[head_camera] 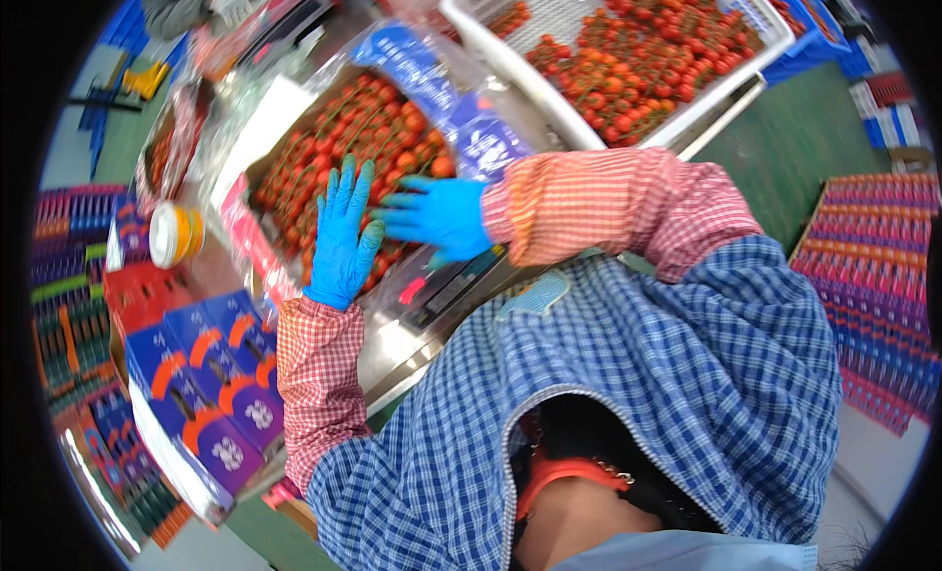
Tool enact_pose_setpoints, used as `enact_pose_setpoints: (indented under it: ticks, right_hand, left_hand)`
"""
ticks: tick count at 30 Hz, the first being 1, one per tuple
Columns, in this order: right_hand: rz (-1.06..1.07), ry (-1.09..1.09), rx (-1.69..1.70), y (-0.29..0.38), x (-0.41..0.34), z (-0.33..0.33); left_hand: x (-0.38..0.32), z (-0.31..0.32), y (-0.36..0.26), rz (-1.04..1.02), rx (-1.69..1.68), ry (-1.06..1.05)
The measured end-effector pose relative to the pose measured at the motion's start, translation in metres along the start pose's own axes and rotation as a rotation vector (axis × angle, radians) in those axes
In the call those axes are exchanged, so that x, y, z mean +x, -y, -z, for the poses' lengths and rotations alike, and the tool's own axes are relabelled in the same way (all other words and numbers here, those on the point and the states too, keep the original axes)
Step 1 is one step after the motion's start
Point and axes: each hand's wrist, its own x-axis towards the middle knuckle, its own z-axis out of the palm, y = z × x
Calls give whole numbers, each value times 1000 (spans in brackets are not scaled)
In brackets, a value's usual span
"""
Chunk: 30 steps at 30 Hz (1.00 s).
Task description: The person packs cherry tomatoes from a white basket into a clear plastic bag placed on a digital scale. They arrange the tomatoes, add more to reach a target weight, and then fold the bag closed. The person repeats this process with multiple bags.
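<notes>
Vine cherry tomatoes [353,129] fill a plastic-lined box in front of me. My left hand [342,229], in a blue glove, lies flat over the near left part of the tomatoes, fingers pointing away from me and slightly apart. From the right comes my right hand [438,218], also blue-gloved, resting palm down on the tomatoes with its fingers spread and its fingertips close to the left hand. Neither hand grips anything. Clear film with a blue and purple print [489,140] hangs over the box's right side. Part of a dark device [456,288] shows beneath the film near my right wrist.
A white plastic crate [537,93] of vine tomatoes stands at the upper right. Blue and purple printed cartons [213,380] are stacked at the lower left, below a roll of yellow tape [176,235]. Another person's gloved hand [231,6] shows at the upper left.
</notes>
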Motion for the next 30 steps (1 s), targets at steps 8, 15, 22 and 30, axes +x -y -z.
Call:
enact_pose_setpoints:
  ticks: [8, 15, 22, 30]
  right_hand:
    - [-2, -218, 394, -62, -87, 86]
    - [-610, 689, -379, -190, -262, 134]
    - [-663, 750, -23, -184, -253, 124]
    - [-1012, -450, 1092, -161, -245, 153]
  left_hand:
    - [69, -64, 13, -12, 519, 147]
    - [83, -17, -15, -94, -92, -294]
    - [193, -89, -103, -112, -188, 77]
    - [215, -149, -76, 272, -206, 386]
